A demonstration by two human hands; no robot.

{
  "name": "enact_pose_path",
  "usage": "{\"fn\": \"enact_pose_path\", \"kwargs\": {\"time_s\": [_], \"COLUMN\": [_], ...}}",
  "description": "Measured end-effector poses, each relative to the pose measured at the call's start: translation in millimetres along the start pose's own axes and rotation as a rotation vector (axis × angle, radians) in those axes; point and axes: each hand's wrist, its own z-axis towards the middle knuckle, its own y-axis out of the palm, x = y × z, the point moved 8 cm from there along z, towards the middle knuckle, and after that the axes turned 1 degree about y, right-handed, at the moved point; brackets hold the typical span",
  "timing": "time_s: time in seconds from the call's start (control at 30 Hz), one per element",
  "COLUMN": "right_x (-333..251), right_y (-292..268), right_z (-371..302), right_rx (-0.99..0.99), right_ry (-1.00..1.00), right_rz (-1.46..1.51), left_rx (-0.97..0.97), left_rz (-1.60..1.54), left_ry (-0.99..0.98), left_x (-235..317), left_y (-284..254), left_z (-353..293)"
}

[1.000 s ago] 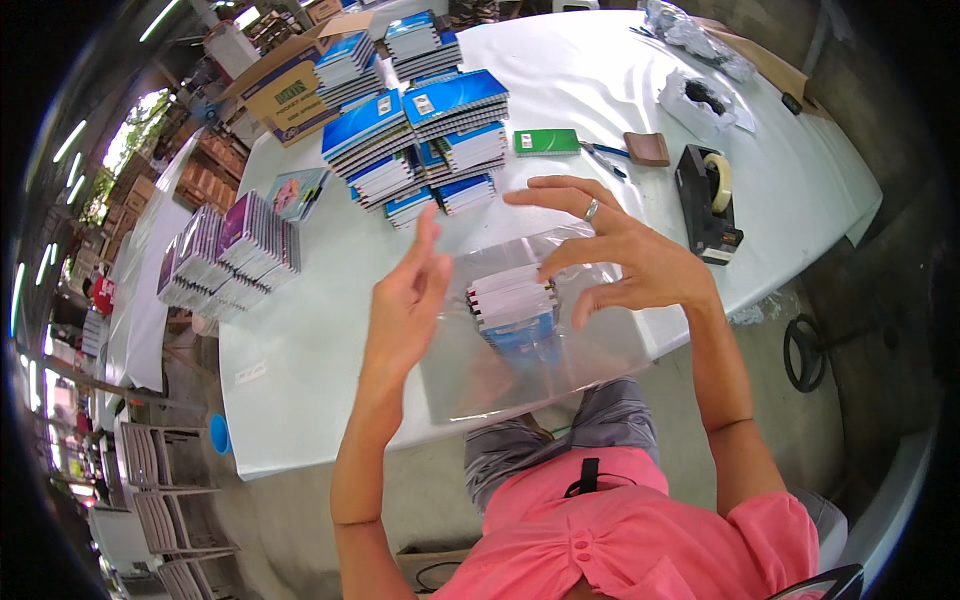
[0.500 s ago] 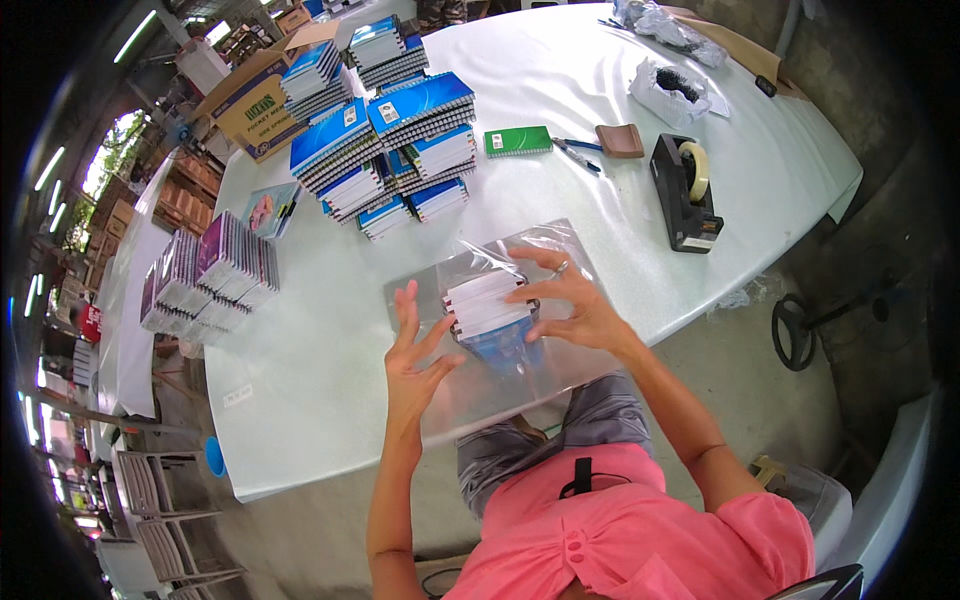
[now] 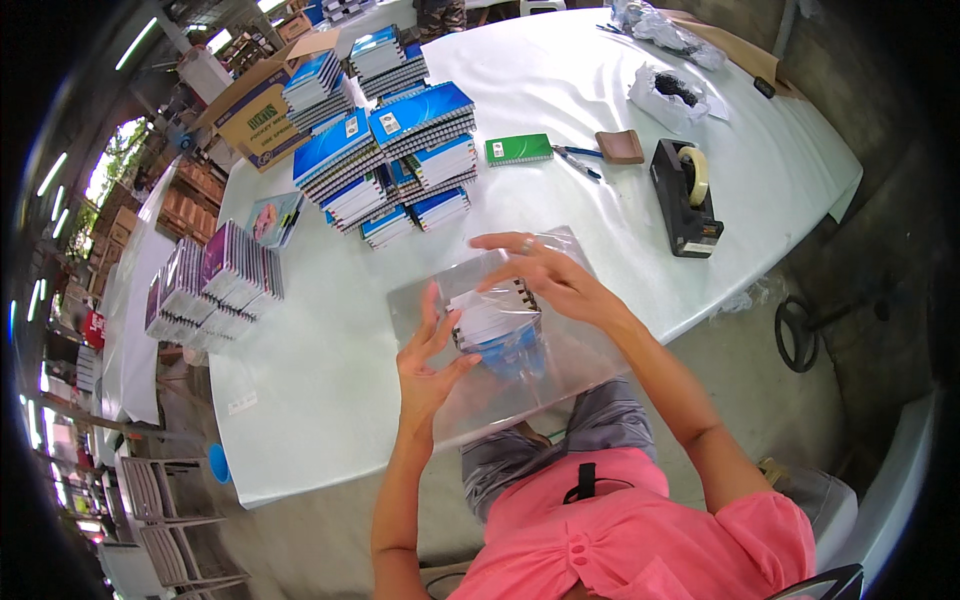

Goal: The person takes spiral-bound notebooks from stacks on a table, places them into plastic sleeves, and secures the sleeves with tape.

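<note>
A small stack of spiral notebooks (image 3: pixel 497 318) with white page edges and blue covers sits near the table's front edge, under clear plastic film. Beneath it lies a flat sheet of clear plastic (image 3: pixel 590 365), reaching past the table edge over my lap. My left hand (image 3: pixel 430 358) is open at the stack's left side, thumb and fingers apart, fingertips against the film. Over the stack's far right corner reaches my right hand (image 3: pixel 555 280), fingers stretched leftward and spread, touching the film. Whether either hand pinches any film is unclear.
Tall piles of blue notebooks (image 3: pixel 425 110) stand beyond the stack, with purple notebooks (image 3: pixel 240 265) at left. A green notebook (image 3: pixel 518 149), pens (image 3: pixel 580 163), a brown pouch (image 3: pixel 622 147) and a tape dispenser (image 3: pixel 683 200) lie to the right. An open carton (image 3: pixel 262 125) is at far left.
My right hand has moved up and left, its fingers now reaching across the stack's far side. My left hand has shifted slightly right and nearer, closer against the stack.
</note>
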Motion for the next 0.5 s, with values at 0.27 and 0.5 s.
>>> {"fn": "enact_pose_path", "kwargs": {"time_s": [0.27,0.5], "right_x": [-48.6,9.8], "right_y": [-30.3,-22.3], "right_z": [23.7,-50.1], "right_rx": [0.176,0.091], "right_ry": [-0.111,0.041], "right_rz": [-0.073,-0.182], "left_rx": [-0.101,-0.324], "left_rz": [0.027,0.293], "left_ry": [-0.132,-0.091], "left_x": [-2.7,18.8], "left_y": [-1.2,2.7], "left_z": [1.1,18.8]}}
